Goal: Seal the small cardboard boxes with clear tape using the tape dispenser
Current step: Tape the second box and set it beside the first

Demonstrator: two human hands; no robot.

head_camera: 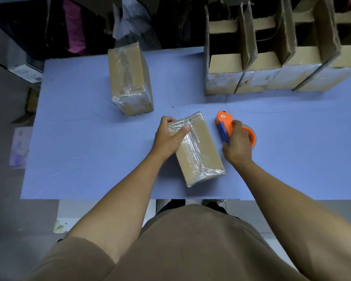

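- A small box [199,151] lies flat on the blue bench [89,159], close to the person. It has shiny clear tape on it.
- The left hand [168,136] holds the far end of this box. Its fingers curl over the far edge and the thumb lies on top.
- The right hand [238,142] is just beside the box, on its right. Its fingers grip an orange tape dispenser [229,126] that is down at the bench.
- Farther back on the left sits a second box [129,80], also taped.
- At the far right stand open cardboard bins [272,63] in a row.
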